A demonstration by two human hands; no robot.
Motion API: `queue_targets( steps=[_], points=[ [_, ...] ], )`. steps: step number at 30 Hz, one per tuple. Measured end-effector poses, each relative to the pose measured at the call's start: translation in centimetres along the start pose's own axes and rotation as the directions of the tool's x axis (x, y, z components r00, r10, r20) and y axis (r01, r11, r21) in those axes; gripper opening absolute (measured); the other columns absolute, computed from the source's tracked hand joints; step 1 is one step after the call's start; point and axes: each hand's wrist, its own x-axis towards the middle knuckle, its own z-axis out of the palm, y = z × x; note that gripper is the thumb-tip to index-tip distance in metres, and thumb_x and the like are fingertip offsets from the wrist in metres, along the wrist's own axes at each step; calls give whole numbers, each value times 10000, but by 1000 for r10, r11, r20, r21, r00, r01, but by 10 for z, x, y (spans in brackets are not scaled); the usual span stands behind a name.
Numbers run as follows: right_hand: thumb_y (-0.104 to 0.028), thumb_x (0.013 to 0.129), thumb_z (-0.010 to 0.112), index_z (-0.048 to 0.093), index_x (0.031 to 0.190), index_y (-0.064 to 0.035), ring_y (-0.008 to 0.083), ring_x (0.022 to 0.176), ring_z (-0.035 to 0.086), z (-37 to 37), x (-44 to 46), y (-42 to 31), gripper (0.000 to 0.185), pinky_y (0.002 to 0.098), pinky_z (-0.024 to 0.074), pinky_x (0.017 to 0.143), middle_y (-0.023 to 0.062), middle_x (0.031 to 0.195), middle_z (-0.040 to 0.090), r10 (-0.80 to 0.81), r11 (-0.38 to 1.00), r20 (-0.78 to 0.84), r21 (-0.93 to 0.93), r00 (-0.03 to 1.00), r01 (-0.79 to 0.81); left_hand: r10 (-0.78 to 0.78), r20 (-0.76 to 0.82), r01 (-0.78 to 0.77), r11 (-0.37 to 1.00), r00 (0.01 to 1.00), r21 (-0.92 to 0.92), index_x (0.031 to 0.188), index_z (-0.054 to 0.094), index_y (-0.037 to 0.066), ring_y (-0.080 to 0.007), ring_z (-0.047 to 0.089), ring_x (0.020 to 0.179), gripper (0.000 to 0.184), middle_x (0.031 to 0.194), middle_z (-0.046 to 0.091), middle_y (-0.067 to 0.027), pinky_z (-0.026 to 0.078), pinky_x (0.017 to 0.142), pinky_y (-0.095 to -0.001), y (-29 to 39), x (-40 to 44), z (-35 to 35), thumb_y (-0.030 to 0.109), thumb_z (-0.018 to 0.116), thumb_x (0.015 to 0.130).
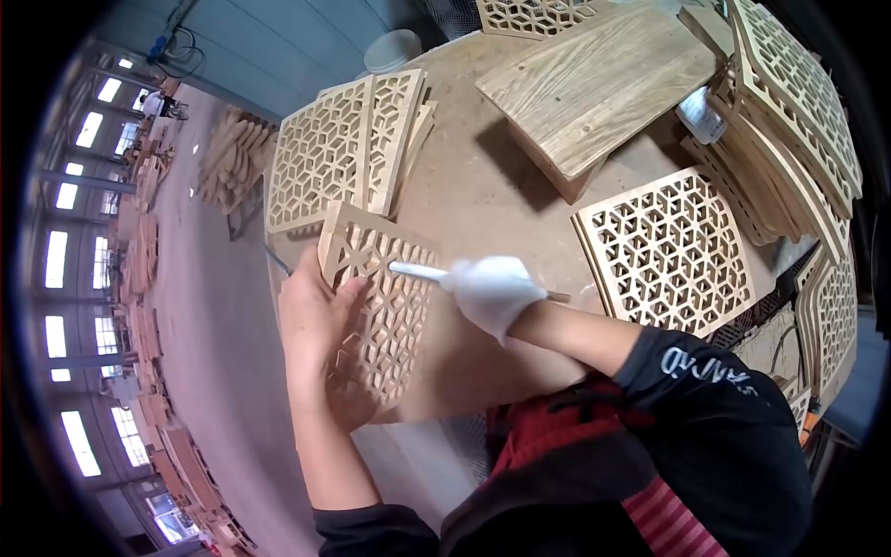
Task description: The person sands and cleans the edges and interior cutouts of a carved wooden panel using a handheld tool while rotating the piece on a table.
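My left hand [320, 306], bare, grips the left edge of a wooden lattice panel [390, 325], which is tilted up at the table's near left edge. My right hand [492, 290], in a white glove, is closed round a thin tool with a whitish front part [418, 270]. The tool's tip is over the upper part of the panel; whether it touches the wood I cannot tell. Behind my left hand lies a stack of lattice panels [320, 153]. Right of my gloved hand is another stack of lattice panels [670, 251].
A wooden stool-like block [603, 84] stands at the back of the table [455, 176]. Curved lattice panels [798, 102] are piled at the right, beside a clear container [701, 116]. A white bucket [393, 50] is behind the table. Wooden parts [232, 158] are stacked beyond its left side.
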Motion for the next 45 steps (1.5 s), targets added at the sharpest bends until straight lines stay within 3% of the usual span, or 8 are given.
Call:
queue_targets(
  steps=[12,19,22,26,30,37,40,45],
  points=[
    [-69,831,618,663,875,-21,287,738,728,-27,24,-36,80,390,571,591,129,781,711,124,992,178,-29,976,-121,74,-37,-69,990,997,125,1108,623,11,-438,665,889,371,885,697,-242,516,773,-475,12,-8,-3,116,784,791],
    [-103,797,693,693,954,-30,318,765,728,5,66,-37,174,416,582,635,145,849,726,-90,996,253,33,963,85,73,-1,-73,994,997,83,1110,613,17,-438,664,911,381,929,702,-235,514,785,-481,7,-5,-3,118,784,785],
    [-94,744,747,674,953,-19,330,744,725,-13,29,-34,234,401,580,623,139,776,707,137,986,190,69,972,-152,76,-31,-71,988,997,136,1108,610,21,-440,660,917,371,908,701,-235,508,797,-490,9,-8,-3,122,777,792],
    [-99,864,572,706,879,-49,290,731,727,3,47,-33,143,392,577,614,131,755,707,-102,994,53,30,993,101,83,6,-83,992,997,92,1087,608,18,-443,658,908,360,907,699,-235,511,791,-479,8,-7,-1,115,780,786],
    [-95,861,580,668,871,-63,309,700,713,-1,57,-44,94,417,567,601,136,737,694,-9,1000,149,-20,989,12,94,-18,-91,990,995,112,1127,626,-11,-255,730,832,364,937,742,-174,540,782,-354,5,-6,-1,32,754,789],
    [-148,945,519,609,938,-45,321,629,691,-57,-41,-2,137,454,539,555,133,692,669,72,996,287,26,955,-83,-27,23,26,999,999,39,1074,612,5,-430,668,903,393,909,705,-229,514,784,-465,12,-5,-6,79,801,737],
    [-172,945,527,602,896,-30,334,608,684,-78,-25,-20,167,463,532,539,153,681,668,-26,999,-1,35,1000,26,33,-5,-33,998,999,62,1060,618,4,-425,674,882,407,891,707,-229,517,775,-463,3,-3,-1,80,818,714],
    [-157,902,572,614,865,-18,340,618,691,-63,9,-34,150,458,544,559,175,699,683,-31,999,-17,34,999,32,16,10,-17,995,1000,103,1072,620,4,-424,678,894,425,905,709,-235,522,780,-463,18,-9,-4,67,825,705]
  ],
)
